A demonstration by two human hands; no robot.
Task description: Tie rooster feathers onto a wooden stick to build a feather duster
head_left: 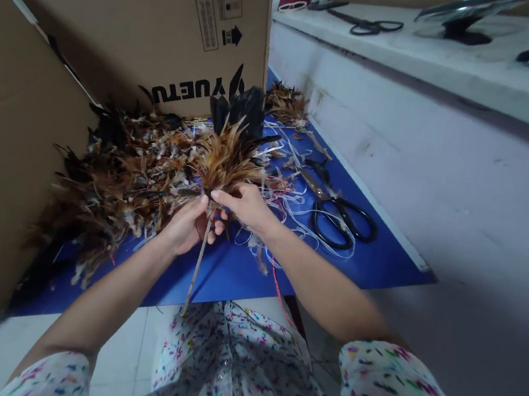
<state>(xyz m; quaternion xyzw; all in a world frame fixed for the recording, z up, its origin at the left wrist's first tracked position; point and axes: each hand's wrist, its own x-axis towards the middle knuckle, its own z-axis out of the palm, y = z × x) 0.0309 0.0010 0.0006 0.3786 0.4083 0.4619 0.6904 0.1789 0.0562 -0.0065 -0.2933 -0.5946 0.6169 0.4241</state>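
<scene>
A feather duster [226, 151] with brown feathers and black ones at its far end is upright over the blue table [256, 274]. Its thin stick [196, 268] points down toward my lap. My left hand [192, 223] is closed round the stick just below the feathers. My right hand [246, 205] pinches at the base of the feathers, its thumb close to my left thumb. Left of the duster lies a large heap of loose brown and black feathers [132, 169]. Whitish and pink strings [293, 206] are tangled on the right.
Black-handled scissors [342, 221] lie on the table's right side. A smaller feather pile [286, 104] sits at the back. Cardboard [137, 14] stands behind and at the left. On the white ledge [449, 66] are another pair of scissors [367, 24] and several small items.
</scene>
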